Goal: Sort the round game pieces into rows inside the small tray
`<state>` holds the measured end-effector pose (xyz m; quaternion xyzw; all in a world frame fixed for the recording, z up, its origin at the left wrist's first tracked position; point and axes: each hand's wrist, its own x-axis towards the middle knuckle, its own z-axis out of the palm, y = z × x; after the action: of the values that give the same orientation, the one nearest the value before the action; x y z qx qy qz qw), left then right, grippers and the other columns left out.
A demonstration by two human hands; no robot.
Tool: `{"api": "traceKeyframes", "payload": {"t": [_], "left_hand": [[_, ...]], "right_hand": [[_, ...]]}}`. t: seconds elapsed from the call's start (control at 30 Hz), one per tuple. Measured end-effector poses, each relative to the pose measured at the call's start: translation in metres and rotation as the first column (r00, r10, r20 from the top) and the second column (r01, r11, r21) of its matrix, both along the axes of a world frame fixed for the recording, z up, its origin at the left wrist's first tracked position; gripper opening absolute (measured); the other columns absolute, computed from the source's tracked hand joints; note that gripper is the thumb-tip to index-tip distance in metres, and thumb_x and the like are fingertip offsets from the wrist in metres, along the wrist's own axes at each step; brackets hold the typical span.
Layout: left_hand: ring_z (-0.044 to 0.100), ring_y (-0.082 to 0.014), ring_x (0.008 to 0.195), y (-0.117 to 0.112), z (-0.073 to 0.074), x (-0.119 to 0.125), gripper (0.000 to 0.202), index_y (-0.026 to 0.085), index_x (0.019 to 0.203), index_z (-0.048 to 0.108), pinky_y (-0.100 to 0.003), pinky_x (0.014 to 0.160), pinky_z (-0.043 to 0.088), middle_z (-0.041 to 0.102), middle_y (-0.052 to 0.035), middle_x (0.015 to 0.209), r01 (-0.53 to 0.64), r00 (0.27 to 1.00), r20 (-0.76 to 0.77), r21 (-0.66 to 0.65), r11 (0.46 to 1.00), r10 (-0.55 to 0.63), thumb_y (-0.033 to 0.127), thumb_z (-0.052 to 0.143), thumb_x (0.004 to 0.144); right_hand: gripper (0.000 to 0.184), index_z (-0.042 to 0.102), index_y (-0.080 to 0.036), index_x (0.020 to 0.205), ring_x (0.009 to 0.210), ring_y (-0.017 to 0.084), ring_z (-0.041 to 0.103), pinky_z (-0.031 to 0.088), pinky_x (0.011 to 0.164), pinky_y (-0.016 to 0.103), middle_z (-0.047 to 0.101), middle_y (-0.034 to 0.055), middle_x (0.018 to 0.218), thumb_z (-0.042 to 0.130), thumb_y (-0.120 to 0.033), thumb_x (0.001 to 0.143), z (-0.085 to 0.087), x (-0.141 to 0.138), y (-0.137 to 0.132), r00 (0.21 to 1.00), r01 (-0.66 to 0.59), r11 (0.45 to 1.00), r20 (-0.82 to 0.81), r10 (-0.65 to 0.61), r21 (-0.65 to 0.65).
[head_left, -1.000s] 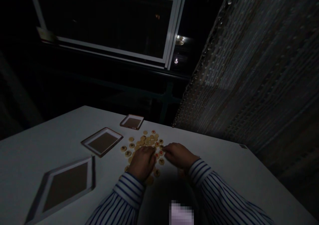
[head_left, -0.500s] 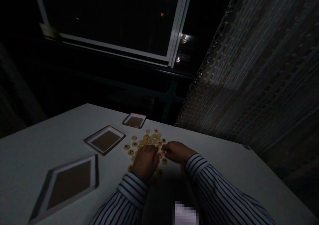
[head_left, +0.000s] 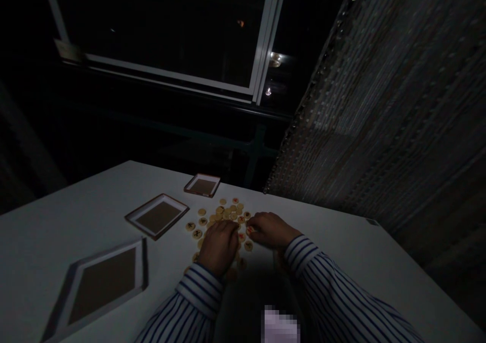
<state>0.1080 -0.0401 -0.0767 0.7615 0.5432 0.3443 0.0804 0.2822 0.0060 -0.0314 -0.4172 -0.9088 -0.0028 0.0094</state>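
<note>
I find the round game pieces [head_left: 227, 213] in a loose cluster on the white tabletop [head_left: 341, 236], some bunched, some lying singly, black or red marks showing on several. The left hand [head_left: 218, 248] rests low over the cluster, fingers curled down; I cannot tell whether it grips a piece. The right hand [head_left: 271, 230] has its fingertips at a red-marked piece [head_left: 249, 230]; whether it is pinched, I cannot confirm.

The pieces stop short of the far edge. Bare surface runs right of the right hand, to a small dark rectangle [head_left: 372, 222] near the corner.

Leftward reach is obstructed by three shallow trays: near [head_left: 102, 284], middle [head_left: 157, 217] and far, the far tray [head_left: 202, 186] close to the edge. A bead curtain [head_left: 334, 125] hangs beyond the right-hand edge; a white window frame [head_left: 262, 44] stands behind, in poor light.
</note>
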Motion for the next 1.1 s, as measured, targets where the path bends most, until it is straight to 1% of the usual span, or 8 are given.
{"api": "traceKeyframes", "payload": {"t": [0.17, 0.3, 0.43, 0.6, 0.7, 0.8, 0.97, 1.1], "left_hand": [[0.054, -0.0204, 0.094, 0.001, -0.001, 0.003, 0.026, 0.017, 0.096, 0.059, -0.035, 0.086, 0.039, 0.063, -0.0074, 0.096, 0.003, 0.993, 0.117, 0.006, 1.0, -0.004, 0.022, 0.039, 0.081], [0.056, -0.02, 0.095, 0.0, -0.002, 0.008, 0.027, 0.018, 0.098, 0.061, -0.035, 0.087, 0.041, 0.064, -0.0072, 0.099, 0.036, 0.956, 0.293, -0.047, 0.998, -0.02, 0.026, 0.041, 0.081], [0.06, -0.0187, 0.091, -0.005, 0.003, 0.018, 0.029, 0.018, 0.095, 0.062, -0.033, 0.084, 0.044, 0.067, -0.0053, 0.095, 0.158, 0.841, 0.539, -0.156, 0.975, -0.05, 0.034, 0.045, 0.079], [0.061, -0.0183, 0.085, -0.012, 0.015, 0.028, 0.031, 0.015, 0.092, 0.065, -0.031, 0.079, 0.047, 0.068, -0.0053, 0.088, 0.369, 0.65, 0.757, -0.247, 0.896, -0.059, 0.037, 0.05, 0.076], [0.062, -0.0192, 0.084, -0.015, 0.018, 0.032, 0.031, 0.013, 0.09, 0.066, -0.032, 0.079, 0.047, 0.069, -0.0066, 0.086, 0.44, 0.577, 0.816, -0.272, 0.856, -0.037, 0.037, 0.056, 0.072], [0.062, -0.0202, 0.085, -0.017, 0.018, 0.034, 0.031, 0.013, 0.087, 0.067, -0.034, 0.082, 0.046, 0.069, -0.0082, 0.087, 0.463, 0.532, 0.846, -0.269, 0.845, -0.023, 0.037, 0.061, 0.069], [0.061, -0.0202, 0.09, -0.021, 0.018, 0.036, 0.029, 0.016, 0.088, 0.068, -0.035, 0.088, 0.043, 0.069, -0.0068, 0.092, 0.461, 0.553, 0.83, -0.228, 0.857, -0.076, 0.037, 0.06, 0.07], [0.061, -0.0184, 0.091, -0.026, 0.021, 0.044, 0.029, 0.016, 0.09, 0.066, -0.031, 0.087, 0.044, 0.068, -0.0059, 0.095, 0.499, 0.545, 0.832, -0.224, 0.837, -0.102, 0.035, 0.062, 0.07]], "right_hand": [[0.027, 0.058, -0.019, 0.1, 0.086, 0.019, 0.056, 0.035, 0.073, 0.027, 0.063, 0.007, 0.093, 0.043, -0.033, 0.082, 0.011, 0.0, -0.016, 0.999, 0.041, 0.999, -0.033, -0.04, 0.019], [0.027, 0.058, -0.018, 0.099, 0.084, 0.018, 0.056, 0.035, 0.074, 0.027, 0.063, 0.0064, 0.09, 0.042, -0.033, 0.083, 0.017, 0.001, -0.031, 0.993, 0.079, 0.996, -0.086, -0.076, 0.03], [0.029, 0.056, -0.018, 0.103, 0.087, 0.017, 0.054, 0.034, 0.076, 0.028, 0.062, 0.0069, 0.096, 0.04, -0.034, 0.085, 0.02, 0.005, -0.044, 0.989, 0.071, 0.995, -0.138, -0.061, 0.064], [0.03, 0.055, -0.019, 0.107, 0.087, 0.017, 0.053, 0.034, 0.078, 0.029, 0.061, 0.0065, 0.095, 0.039, -0.034, 0.086, 0.023, 0.012, -0.059, 0.976, 0.061, 0.993, -0.214, -0.038, 0.101], [0.031, 0.055, -0.018, 0.108, 0.088, 0.017, 0.052, 0.035, 0.079, 0.029, 0.061, 0.0065, 0.095, 0.04, -0.035, 0.087, 0.025, 0.016, -0.067, 0.969, 0.06, 0.993, -0.245, -0.033, 0.103], [0.03, 0.054, -0.02, 0.109, 0.089, 0.017, 0.052, 0.036, 0.079, 0.03, 0.061, 0.0057, 0.096, 0.042, -0.035, 0.086, 0.025, 0.022, -0.074, 0.961, 0.042, 0.996, -0.275, -0.017, 0.083], [0.03, 0.053, -0.02, 0.113, 0.09, 0.016, 0.053, 0.039, 0.079, 0.028, 0.062, 0.0053, 0.098, 0.043, -0.03, 0.086, 0.022, 0.031, -0.082, 0.935, 0.027, 0.997, -0.355, 0.0, 0.07], [0.029, 0.053, -0.02, 0.111, 0.089, 0.015, 0.054, 0.04, 0.079, 0.027, 0.062, 0.0052, 0.096, 0.041, -0.03, 0.088, 0.017, 0.038, -0.087, 0.92, 0.059, 0.995, -0.39, -0.021, 0.085]]}}
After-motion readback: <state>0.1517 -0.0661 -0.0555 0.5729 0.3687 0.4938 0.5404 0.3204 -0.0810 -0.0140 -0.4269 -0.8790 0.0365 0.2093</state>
